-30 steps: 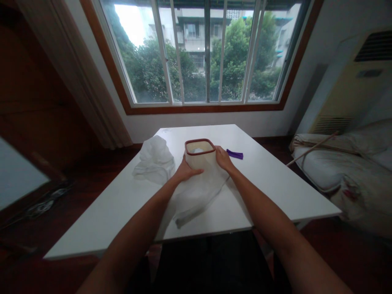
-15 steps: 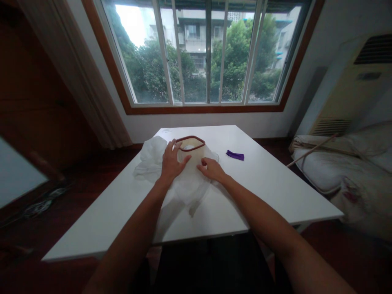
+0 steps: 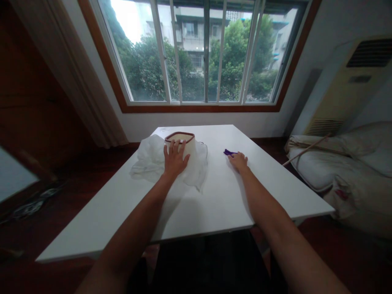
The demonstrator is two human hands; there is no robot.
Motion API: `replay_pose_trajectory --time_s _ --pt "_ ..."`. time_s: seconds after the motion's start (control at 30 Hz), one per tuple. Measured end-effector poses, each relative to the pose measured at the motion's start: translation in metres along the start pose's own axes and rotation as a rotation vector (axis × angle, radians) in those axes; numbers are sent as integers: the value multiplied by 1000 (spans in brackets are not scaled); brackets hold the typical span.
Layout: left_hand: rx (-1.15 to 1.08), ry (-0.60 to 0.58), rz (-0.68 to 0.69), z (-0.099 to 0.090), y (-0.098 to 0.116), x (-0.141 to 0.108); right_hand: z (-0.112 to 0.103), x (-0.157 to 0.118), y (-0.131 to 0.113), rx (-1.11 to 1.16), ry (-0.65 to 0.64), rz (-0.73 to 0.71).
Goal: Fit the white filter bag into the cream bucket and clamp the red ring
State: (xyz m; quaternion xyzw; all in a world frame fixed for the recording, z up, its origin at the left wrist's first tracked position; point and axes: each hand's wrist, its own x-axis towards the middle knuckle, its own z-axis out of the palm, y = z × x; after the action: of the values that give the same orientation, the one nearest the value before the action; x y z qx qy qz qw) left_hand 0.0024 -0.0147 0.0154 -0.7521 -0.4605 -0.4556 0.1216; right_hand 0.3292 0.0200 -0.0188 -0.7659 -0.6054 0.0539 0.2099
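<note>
A cream bin with a brown rim stands toward the far side of the white table. A thin whitish plastic bag spreads around it, to both sides. My left hand lies against the near side of the bin, fingers spread, fingertips close to the rim. Right of the bin, my right hand is on a small purple cloth-like item, its fingers closed over the near end. The far end of that item sticks out to the left.
The white table reaches toward a window with a brown frame. Right of the table are large pale wrapped bundles with a stick on them, and a floor-standing air conditioner. A curtain hangs at left.
My right hand has moved right, from beside the bin to the purple item. The bin has shifted left, with my left hand now at its front, and the bag's near part has moved away from me.
</note>
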Motion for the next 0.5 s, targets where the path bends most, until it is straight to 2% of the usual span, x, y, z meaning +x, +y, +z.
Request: replay_pose_trajectory --time_s 0.1,0.23,0.33,0.4,0.5 --pt "20 32 -55 7 -11 1 4 5 7 -2 -83 79" --pt "24 57 -155 8 -23 0 12 5 -12 -23 -101 7" --pt "87 41 -150 2 -16 0 12 0 -27 -2 -122 -52" --pt "181 -26 -121 -2 -5 -1 10 -5 -33 28 -143 -87" --pt "292 -252 -109 -1 12 -4 6 -10 -36 62 -150 -113"
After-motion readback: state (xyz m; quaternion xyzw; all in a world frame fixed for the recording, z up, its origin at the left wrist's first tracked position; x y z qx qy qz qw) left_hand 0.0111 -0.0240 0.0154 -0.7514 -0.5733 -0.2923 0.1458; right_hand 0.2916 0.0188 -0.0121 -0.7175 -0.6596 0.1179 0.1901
